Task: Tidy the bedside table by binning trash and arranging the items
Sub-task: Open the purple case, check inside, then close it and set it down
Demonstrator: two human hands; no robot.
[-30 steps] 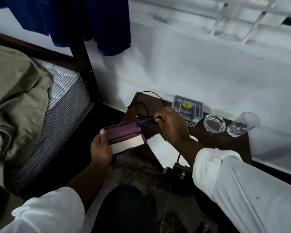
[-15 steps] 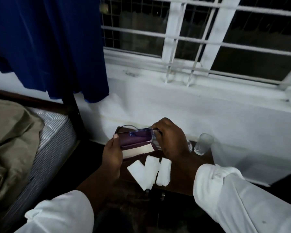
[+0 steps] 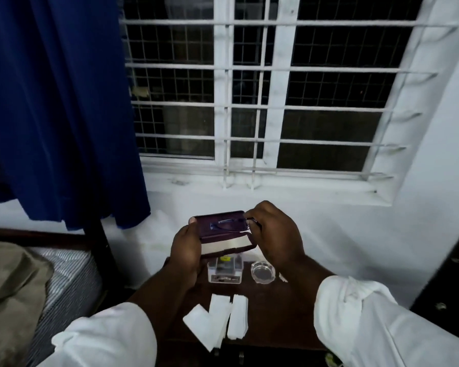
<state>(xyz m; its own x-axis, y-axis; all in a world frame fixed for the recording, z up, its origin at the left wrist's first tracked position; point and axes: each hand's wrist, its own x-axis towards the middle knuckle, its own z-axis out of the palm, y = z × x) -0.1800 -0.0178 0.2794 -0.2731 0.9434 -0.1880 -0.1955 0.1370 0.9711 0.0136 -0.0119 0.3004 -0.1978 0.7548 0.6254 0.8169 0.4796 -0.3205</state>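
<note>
- Head view: your left hand (image 3: pixel 186 250) grips the open purple glasses case (image 3: pixel 221 231), held up above the bedside table (image 3: pixel 270 308).
- Your right hand (image 3: pixel 273 231) pinches the glasses (image 3: pixel 232 224) lying in the case (lenses faintly visible).
- Below on the table: clear plastic box (image 3: pixel 224 271), glass ashtray (image 3: pixel 263 272), folded white papers (image 3: pixel 217 319).

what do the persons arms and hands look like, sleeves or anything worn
Both arms wear loose white long sleeves, the left sleeve and right sleeve, pushed or rolled up so the cuffs bunch below the elbow, leaving the forearms bare. The fabric looks plain and creased, with a few small dark specks on the right one. The left hand and right hand are bare: no gloves, rings or watch show.
</note>
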